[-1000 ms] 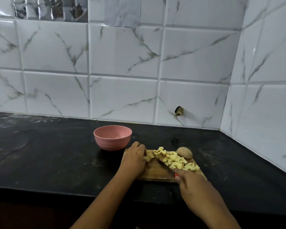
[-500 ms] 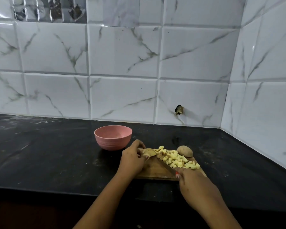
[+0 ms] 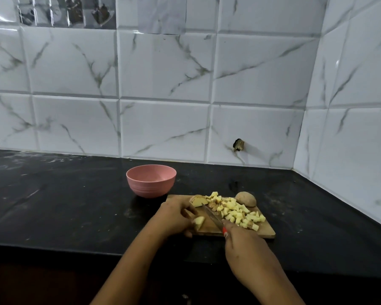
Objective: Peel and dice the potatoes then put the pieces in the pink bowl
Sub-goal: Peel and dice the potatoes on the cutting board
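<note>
Left hand (image 3: pixel 176 216) has just drawn back toward the near edge of the cutting board (image 3: pixel 266 231), and it's brought a piece with it: fingers curled round a pale potato wedge (image 3: pixel 198 223), pinning it at the board's front-left corner, where half a second ago that hand was up at the far side beside the heap. A second peeled chunk (image 3: pixel 197 201) is left behind at the back-left. Right hand (image 3: pixel 244 243) stays wrapped tight round the red handle of the knife (image 3: pixel 211 215), blade slanting away toward that far chunk, lying between the wedge and the diced pile (image 3: pixel 235 211). So, by the look of it, a fresh piece is being lined up for the next cuts; dicing goes on. The pile sits across the middle and right of the board, none of it moved over, and the pink bowl (image 3: pixel 151 180) waits on the black table (image 3: pixel 64 205) just behind the board's left corner, nothing visible inside. One whole potato (image 3: pixel 246 198) at the back edge has its skin on, so there is peeling yet to do. Writing? None to read: no brand on knife, bowl or board, and the patterned tile high on the left is too blurred to make out.
</note>
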